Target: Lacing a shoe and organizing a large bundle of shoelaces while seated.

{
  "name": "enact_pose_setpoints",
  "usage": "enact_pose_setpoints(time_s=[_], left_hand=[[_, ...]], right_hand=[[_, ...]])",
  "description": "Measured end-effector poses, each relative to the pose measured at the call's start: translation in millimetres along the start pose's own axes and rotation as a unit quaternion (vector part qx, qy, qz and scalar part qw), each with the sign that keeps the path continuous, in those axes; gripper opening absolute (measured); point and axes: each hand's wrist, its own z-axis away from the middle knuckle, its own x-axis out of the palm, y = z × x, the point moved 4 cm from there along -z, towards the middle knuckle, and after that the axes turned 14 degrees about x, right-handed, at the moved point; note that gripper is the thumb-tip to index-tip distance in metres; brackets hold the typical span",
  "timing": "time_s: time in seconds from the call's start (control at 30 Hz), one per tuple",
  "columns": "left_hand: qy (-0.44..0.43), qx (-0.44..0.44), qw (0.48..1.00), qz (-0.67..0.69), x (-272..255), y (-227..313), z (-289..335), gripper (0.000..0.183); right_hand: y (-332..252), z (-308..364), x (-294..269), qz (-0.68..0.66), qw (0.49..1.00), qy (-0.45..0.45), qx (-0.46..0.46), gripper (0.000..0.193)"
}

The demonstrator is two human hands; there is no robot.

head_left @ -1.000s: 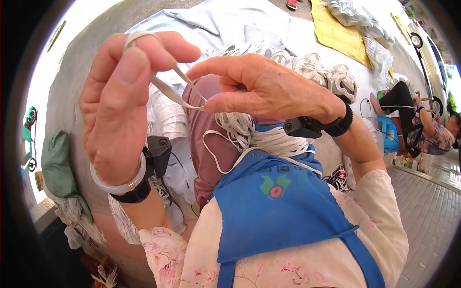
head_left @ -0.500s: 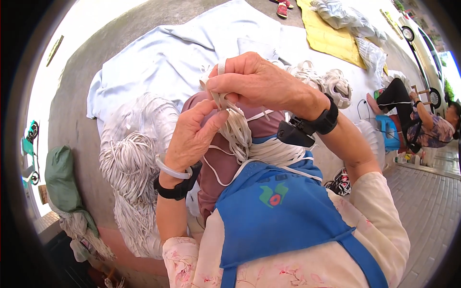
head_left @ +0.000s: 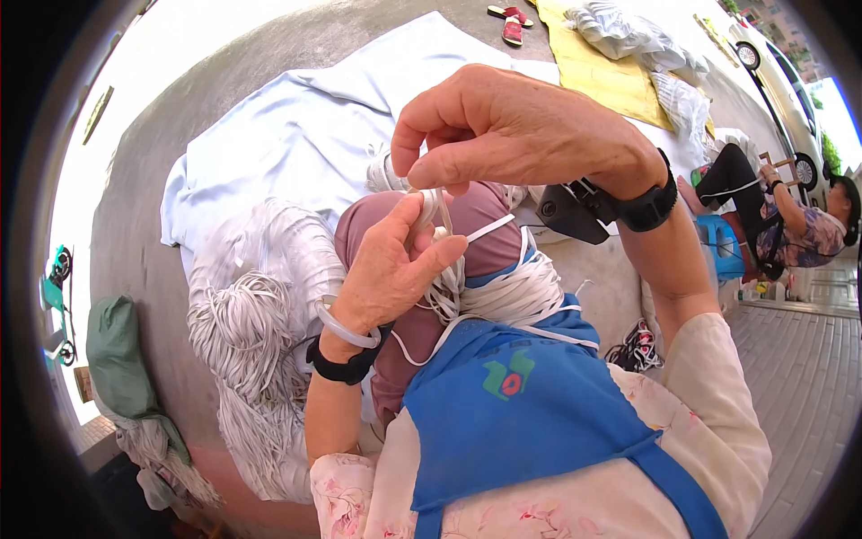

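Note:
Over my lap my left hand is closed, with flat white cord looped at its fingertips. My right hand is just above it, fingers curled and thumb pinching the cord's upper part. Their fingertips nearly meet. Below them a thick bundle of white cords lies across my lap, over the blue apron and my purple-brown trousers. One loose strand curves down beside my left hand. The cord's end is hidden behind my fingers.
A heap of white cords lies by my left leg. Ahead spreads a pale blue cloth. A green sack stands far left. Plastic bags rest on a yellow sheet. Another person sits at right near a blue stool.
My right hand has risen and its wrist has shifted right. My left hand has moved slightly right and down, its thumb now farther from its fingers. The cord between the hands forms a loop.

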Motion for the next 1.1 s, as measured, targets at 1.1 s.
enact_pose_setpoints(time_s=[1.1], left_hand=[[-0.032, 0.012, 0.993, -0.115, 17.2, -22.7, -36.8, 0.013]], right_hand=[[-12.7, 56.8, -70.1, 0.072, 0.960, 0.026, 0.270, 0.035]])
